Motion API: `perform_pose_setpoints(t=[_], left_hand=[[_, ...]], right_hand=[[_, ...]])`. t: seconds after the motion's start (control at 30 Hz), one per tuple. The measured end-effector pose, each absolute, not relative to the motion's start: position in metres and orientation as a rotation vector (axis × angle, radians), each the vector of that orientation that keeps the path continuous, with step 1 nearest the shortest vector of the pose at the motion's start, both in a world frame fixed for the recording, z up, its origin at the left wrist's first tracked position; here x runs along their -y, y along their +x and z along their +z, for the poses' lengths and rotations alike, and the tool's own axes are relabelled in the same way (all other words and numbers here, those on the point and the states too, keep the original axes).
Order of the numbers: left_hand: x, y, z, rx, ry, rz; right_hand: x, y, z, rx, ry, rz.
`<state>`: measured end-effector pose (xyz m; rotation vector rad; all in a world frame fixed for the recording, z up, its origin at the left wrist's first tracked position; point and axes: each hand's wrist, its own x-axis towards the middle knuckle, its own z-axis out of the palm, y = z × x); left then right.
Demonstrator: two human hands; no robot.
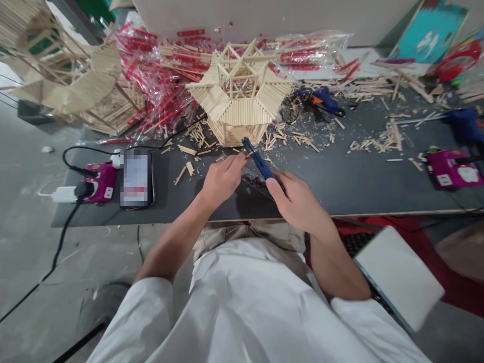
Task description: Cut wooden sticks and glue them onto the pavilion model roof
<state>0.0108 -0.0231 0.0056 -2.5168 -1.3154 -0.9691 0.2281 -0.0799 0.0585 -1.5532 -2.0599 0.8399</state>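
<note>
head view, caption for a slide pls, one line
Right hand gripping a blue hand tool, left hand near its tip, before a wooden-stick model on a dark table strewn with stick pieces.

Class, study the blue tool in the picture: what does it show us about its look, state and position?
The blue tool is long, slim and dark blue, with a smooth-looking body and a narrower, darker far end; its material is unclear. The right hand grips its near end, thumb laid along it. It slants away and leftward, its far end pointing towards the base of the wooden model. The left hand is close beside that end; whether they touch cannot be told.
</note>
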Motion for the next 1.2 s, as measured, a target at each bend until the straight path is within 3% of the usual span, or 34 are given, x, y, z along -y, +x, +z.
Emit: perform_pose_setpoints(t=[1.2], left_hand=[[0.0206, 0.0054, 0.0079, 1.427, -2.626, -0.821]], right_hand=[[0.0751, 0.2281, 0.0625, 2.116, -1.561, 0.862]])
